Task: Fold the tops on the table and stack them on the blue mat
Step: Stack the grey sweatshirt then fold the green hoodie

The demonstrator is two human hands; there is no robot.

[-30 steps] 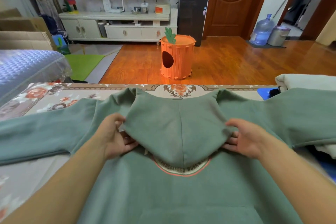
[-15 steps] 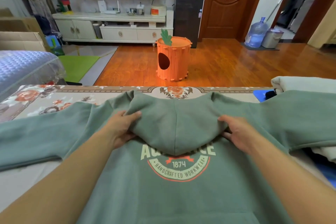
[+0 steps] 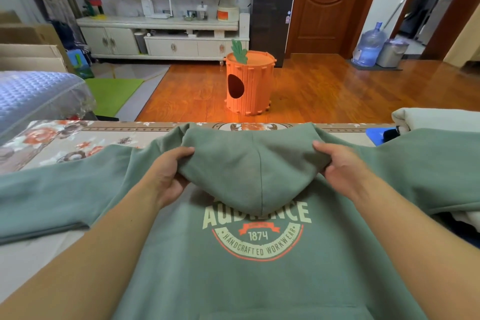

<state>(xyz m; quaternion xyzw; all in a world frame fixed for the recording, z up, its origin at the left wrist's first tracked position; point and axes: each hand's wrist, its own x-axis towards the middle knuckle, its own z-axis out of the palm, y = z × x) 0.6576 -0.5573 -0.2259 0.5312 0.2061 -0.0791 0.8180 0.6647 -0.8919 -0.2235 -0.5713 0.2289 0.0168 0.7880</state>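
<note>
- Green hoodie (image 3: pixel 259 280) spread front-up on the tabletop (image 3: pixel 52 148), chest print showing, sleeves out flat to either side of the hood.
- Hood (image 3: pixel 249 171) folded down over the chest, tip covering part of the print lettering.
- Left hand (image 3: pixel 166 176) gripping the hood's left edge, fingers (image 3: pixel 185 151) curled over the cloth, thumb beneath.
- Right hand (image 3: pixel 340 166) pinching the hood's right edge likewise; paired hold judged to keep the hood square and taut.
- Blue mat (image 3: pixel 374 135) right of the hood, mostly covered by the right sleeve and a pale folded pile (image 3: pixel 436 119).
- Bare tabletop left of the hood; far edge just beyond the hood, so little room there.
</note>
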